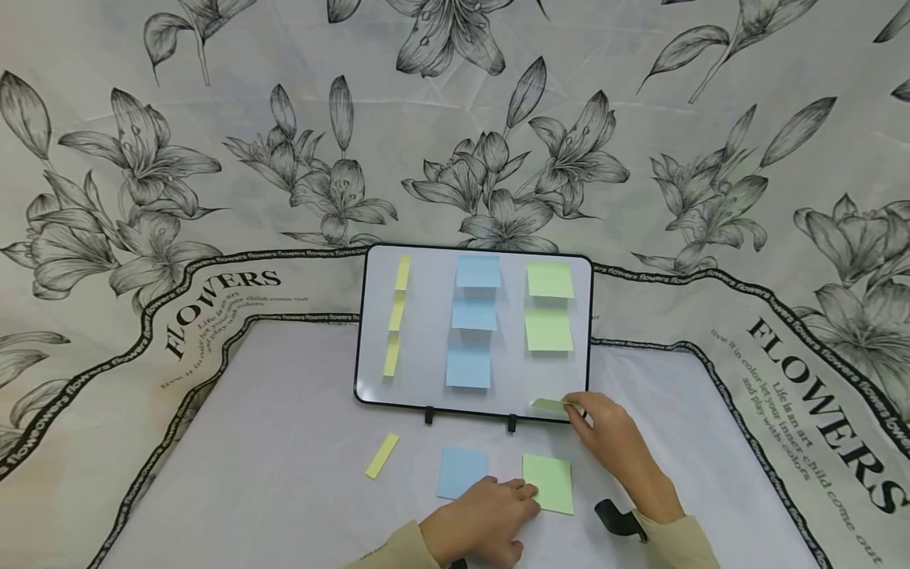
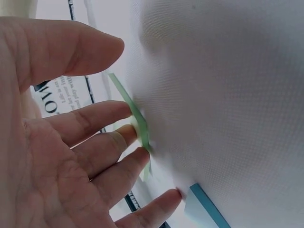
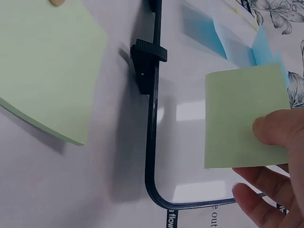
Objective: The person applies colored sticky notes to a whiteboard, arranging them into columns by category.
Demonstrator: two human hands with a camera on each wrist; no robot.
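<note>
Between thumb and fingers my right hand pinches a green sticky note at its edge, in front of the whiteboard's lower right corner. My left hand rests its fingertips on the left edge of a green sticky-note pad on the table; its thumb is apart from the pad. Beside that pad lies a blue sticky-note pad, its near edge partly behind the left hand. The whiteboard carries a column of narrow yellow notes, a column of blue notes and two green notes.
A narrow yellow pad lies left of the blue pad. Two black feet hold the whiteboard's lower edge. A black object shows by the right wrist. Behind the board hangs a flower-printed cloth.
</note>
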